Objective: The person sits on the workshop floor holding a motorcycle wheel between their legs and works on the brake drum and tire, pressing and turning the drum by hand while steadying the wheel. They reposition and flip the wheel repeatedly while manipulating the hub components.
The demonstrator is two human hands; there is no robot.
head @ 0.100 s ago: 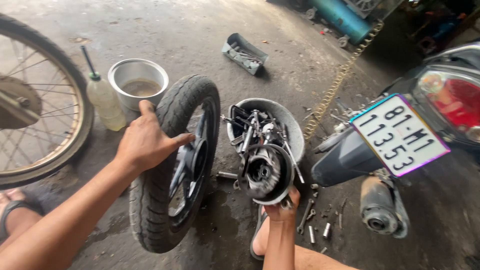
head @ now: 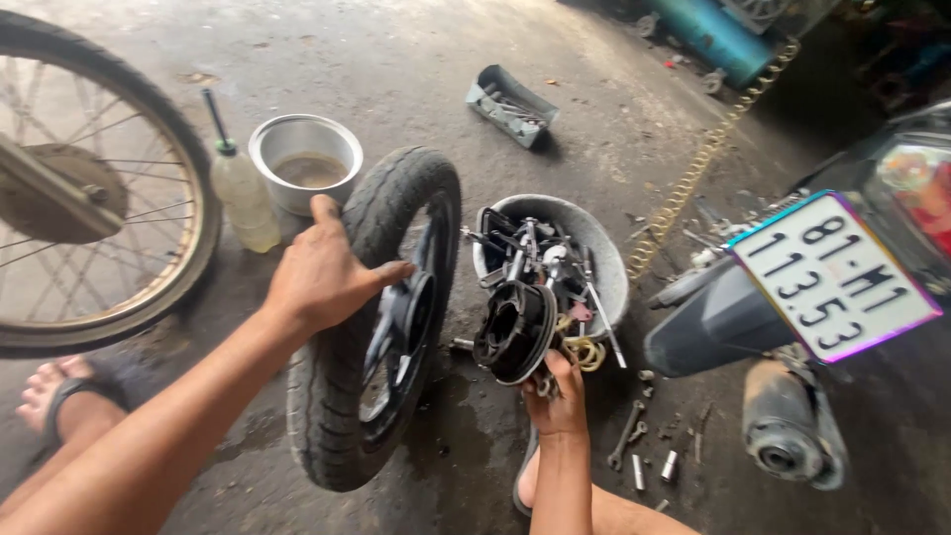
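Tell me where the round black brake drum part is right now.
In the head view it sits just right of centre, held upright by the right hand, between the black tyre steadied by the left hand and the grey basin of tools.

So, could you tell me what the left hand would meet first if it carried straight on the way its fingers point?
The left hand already lies on the black tyre; past it, probably the grey basin of tools, though depth is unclear.

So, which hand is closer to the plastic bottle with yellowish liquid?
Left. The left hand rests on the tyre just right of the bottle; the right hand holds the round black part, farther right.
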